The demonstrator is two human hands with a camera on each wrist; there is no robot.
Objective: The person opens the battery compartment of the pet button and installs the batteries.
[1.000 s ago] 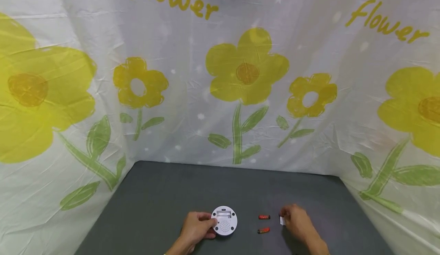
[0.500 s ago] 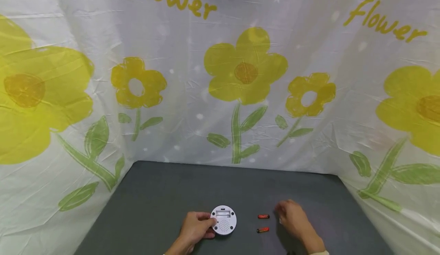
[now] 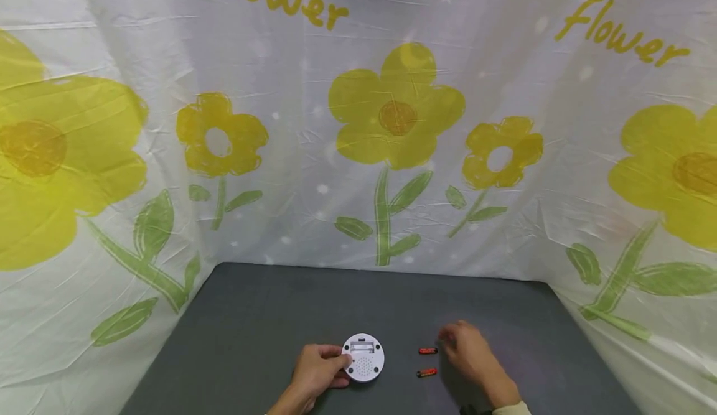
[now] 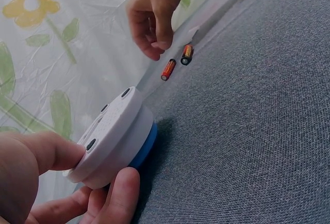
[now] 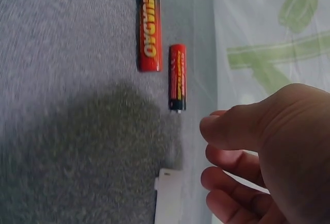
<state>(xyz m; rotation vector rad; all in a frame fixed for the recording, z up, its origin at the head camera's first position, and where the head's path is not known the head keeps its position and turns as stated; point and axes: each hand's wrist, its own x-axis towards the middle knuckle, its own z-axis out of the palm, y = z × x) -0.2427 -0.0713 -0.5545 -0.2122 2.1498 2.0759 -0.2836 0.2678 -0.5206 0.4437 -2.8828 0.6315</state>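
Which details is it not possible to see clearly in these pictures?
White cover: cut off by the right wrist view's bottom edge; hidden by the right hand in the head view.
Round white device: downward face hidden by its body, head view.
Red batteries: lettering too small in the head view.

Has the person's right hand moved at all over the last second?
Yes. In the head view, judged against the farther red battery, the right hand has moved left, closer to it, and slightly forward.
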